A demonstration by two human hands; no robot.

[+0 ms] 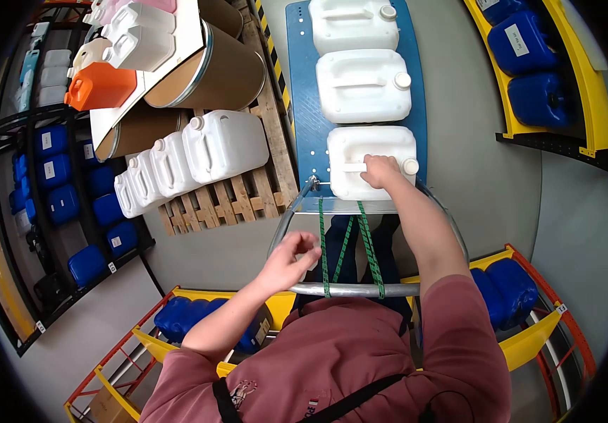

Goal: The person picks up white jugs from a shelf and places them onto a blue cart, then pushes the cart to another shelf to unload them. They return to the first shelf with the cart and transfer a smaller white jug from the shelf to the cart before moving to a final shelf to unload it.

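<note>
My right hand [381, 171] is closed around the moulded handle of the nearest white jerrycan [346, 139]. That jerrycan rests on the blue deck of a platform cart [301, 92], at the end close to me. Two more white jerrycans, a middle one [360, 106] and a far one [353, 35], stand in line beyond it, their caps on the right. My left hand [291, 259] hovers just left of the green cords [323, 247], fingers apart and loosely bent, with nothing visible in it. The cords are tied to the cart's metal push bar [346, 290].
To the left, several white jerrycans [225, 144] line a wooden pallet [242, 201] beside brown drums [212, 70]. An orange canister [103, 86] sits on a white tabletop [177, 60]. Shelves with blue jerrycans [522, 42] stand right, left and behind me.
</note>
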